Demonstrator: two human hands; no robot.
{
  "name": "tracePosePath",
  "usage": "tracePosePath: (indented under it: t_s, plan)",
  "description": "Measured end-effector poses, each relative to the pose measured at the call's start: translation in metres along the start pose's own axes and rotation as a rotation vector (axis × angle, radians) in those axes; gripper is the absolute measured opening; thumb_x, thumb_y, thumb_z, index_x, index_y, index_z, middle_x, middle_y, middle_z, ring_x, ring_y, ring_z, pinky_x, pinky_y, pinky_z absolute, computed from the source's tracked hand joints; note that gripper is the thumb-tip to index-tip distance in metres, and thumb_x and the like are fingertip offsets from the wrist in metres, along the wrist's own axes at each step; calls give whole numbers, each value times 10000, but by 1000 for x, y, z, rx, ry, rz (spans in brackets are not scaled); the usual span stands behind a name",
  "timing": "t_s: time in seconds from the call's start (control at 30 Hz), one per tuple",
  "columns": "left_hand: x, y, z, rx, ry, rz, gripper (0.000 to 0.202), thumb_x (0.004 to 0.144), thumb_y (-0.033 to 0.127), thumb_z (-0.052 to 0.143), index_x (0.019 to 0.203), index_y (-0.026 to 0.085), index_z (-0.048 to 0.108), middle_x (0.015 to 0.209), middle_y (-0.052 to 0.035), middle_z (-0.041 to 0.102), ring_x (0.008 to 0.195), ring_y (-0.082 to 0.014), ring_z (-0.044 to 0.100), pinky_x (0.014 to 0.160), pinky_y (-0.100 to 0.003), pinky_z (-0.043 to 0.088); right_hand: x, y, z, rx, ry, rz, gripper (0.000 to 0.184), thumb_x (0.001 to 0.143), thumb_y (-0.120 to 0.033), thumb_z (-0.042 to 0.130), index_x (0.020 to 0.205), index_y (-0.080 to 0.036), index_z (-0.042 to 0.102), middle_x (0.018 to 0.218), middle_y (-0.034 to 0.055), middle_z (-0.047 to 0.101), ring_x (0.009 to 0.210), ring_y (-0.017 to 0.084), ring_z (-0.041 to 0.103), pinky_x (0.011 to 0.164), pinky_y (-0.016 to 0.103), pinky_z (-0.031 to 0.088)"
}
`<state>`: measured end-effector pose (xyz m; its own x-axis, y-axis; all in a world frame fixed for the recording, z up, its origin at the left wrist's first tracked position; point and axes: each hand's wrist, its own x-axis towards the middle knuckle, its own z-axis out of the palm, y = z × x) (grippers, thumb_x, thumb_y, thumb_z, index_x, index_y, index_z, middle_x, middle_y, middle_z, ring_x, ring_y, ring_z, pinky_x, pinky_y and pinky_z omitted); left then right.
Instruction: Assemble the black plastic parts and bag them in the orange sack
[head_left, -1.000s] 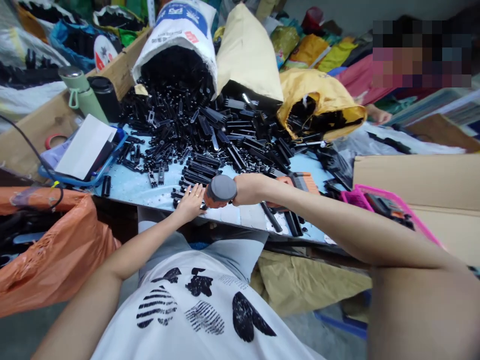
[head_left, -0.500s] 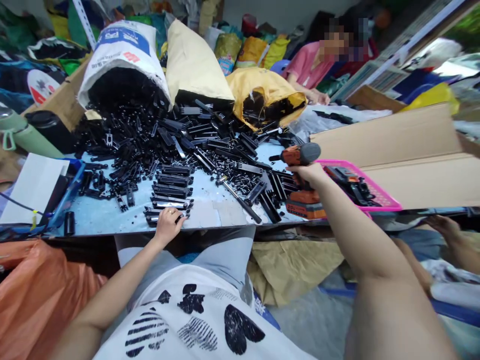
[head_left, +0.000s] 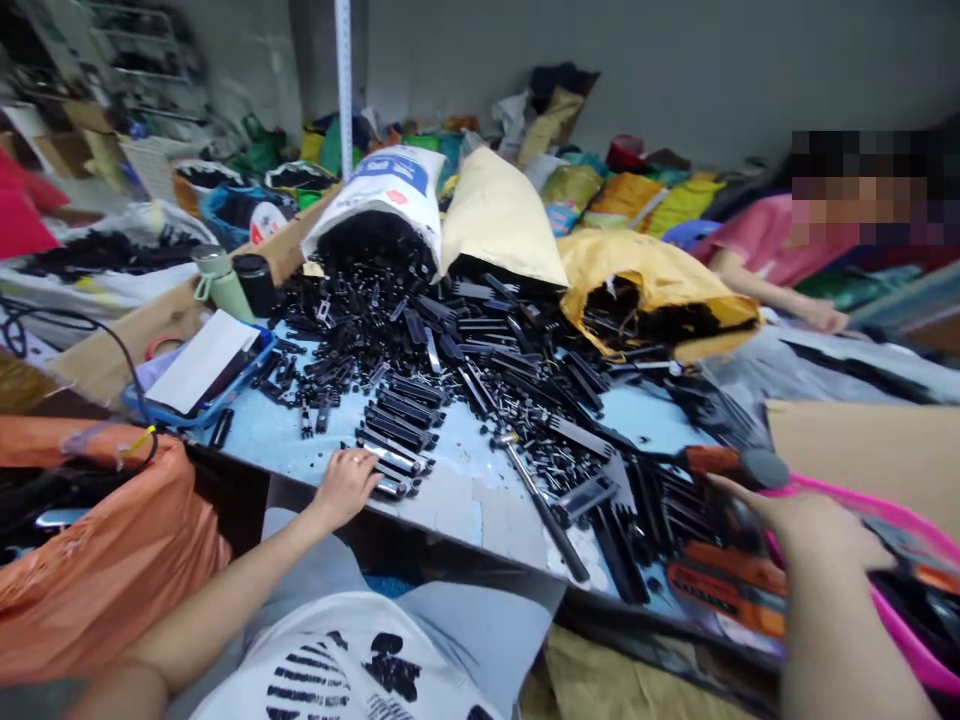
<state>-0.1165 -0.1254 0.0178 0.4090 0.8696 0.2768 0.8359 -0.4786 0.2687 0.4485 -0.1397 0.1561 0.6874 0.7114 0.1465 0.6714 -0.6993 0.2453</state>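
Left hand (head_left: 346, 488) touches near end of black-part row (head_left: 397, 418); right hand (head_left: 821, 530) at cordless drill (head_left: 735, 520), upright on blue-topped table (head_left: 266, 440) beside pink basket (head_left: 904, 632). Grip, either hand: cannot tell.

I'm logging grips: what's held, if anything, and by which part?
Right hand is at the drill's handle; left hand is at black parts; neither grip is clear.

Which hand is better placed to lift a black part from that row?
Probably the left hand: it's at the row of black parts; the right hand is away at the drill.
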Motion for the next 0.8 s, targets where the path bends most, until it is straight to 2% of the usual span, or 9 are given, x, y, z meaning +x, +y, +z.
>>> tracePosePath:
  t_s: [0.07, 0.1, 0.17, 0.27, 0.33, 0.4, 0.47, 0.57, 0.8]
  plan:
    - [-9, -17, -8, 47, 7, -163, 261, 910, 316, 459, 1053, 147, 596, 1011, -124, 618, 987, -255, 553, 846, -400, 433, -3, -30, 3, 133, 185, 82, 571, 768, -637, 517, 1031, -161, 691, 908, 375, 574, 969, 378, 583, 631, 462, 323]
    - [-12, -24, -11, 35, -21, -204, 248, 909, 314, 460, 1017, 141, 601, 975, -118, 620, 948, -246, 565, 825, -378, 444, -11, -58, 2, 247, 255, 7, 518, 795, -597, 511, 1052, -179, 678, 941, 324, 600, 989, 348, 579, 661, 443, 356]
    - [-16, -33, -13, -23, -86, -234, 230, 915, 309, 453, 954, 139, 603, 911, -96, 623, 886, -221, 583, 797, -335, 457, -39, -133, -2, 475, 315, -380, 480, 837, -529, 481, 1078, -149, 648, 1022, 223, 631, 995, 287, 577, 777, 389, 417]
    - [-16, -32, -14, -70, -106, -303, 223, 916, 315, 454, 923, 149, 603, 890, -81, 626, 858, -211, 597, 773, -313, 466, -95, -266, -10, 558, 163, -948, 383, 886, -418, 439, 1110, -158, 609, 1139, 128, 598, 1068, 219, 534, 908, 318, 404]
    - [-18, -26, -17, -74, -66, -347, 220, 909, 320, 468, 934, 153, 609, 909, -88, 628, 883, -223, 594, 792, -327, 466, -124, -338, -13, 381, 1, -1144, 351, 868, -281, 475, 1187, -157, 553, 1215, 125, 542, 1143, 209, 482, 922, 280, 387]
    - [-23, -19, -23, -99, 20, -368, 237, 904, 323, 472, 988, 148, 608, 970, -108, 623, 946, -243, 574, 836, -356, 457, -137, -384, -13, 301, -50, -1204, 324, 826, -144, 480, 1136, -139, 571, 1140, 132, 570, 1085, 204, 519, 876, 262, 399]
    - [-32, -12, -28, -182, 114, -372, 265, 906, 331, 464, 1037, 145, 601, 1017, -120, 615, 996, -252, 554, 877, -373, 442, -138, -407, -13, 252, -61, -1217, 313, 784, -59, 468, 1065, -126, 587, 1064, 133, 593, 1014, 199, 554, 822, 254, 407]
    - [-45, -2, -32, -406, 143, -390, 254, 891, 339, 478, 1019, 167, 614, 974, -98, 624, 946, -227, 574, 863, -349, 444, -129, -417, -12, 184, -80, -1211, 320, 745, -43, 506, 1049, -123, 568, 1047, 132, 601, 982, 199, 567, 775, 248, 404]
    - [-58, 18, -13, -1021, -96, -627, 282, 797, 376, 586, 955, 145, 622, 809, -49, 628, 690, -155, 596, 661, -272, 458, -117, -414, -34, 138, -196, -1230, 263, 698, -147, 607, 960, -132, 616, 968, 99, 645, 917, 203, 594, 745, 247, 404]
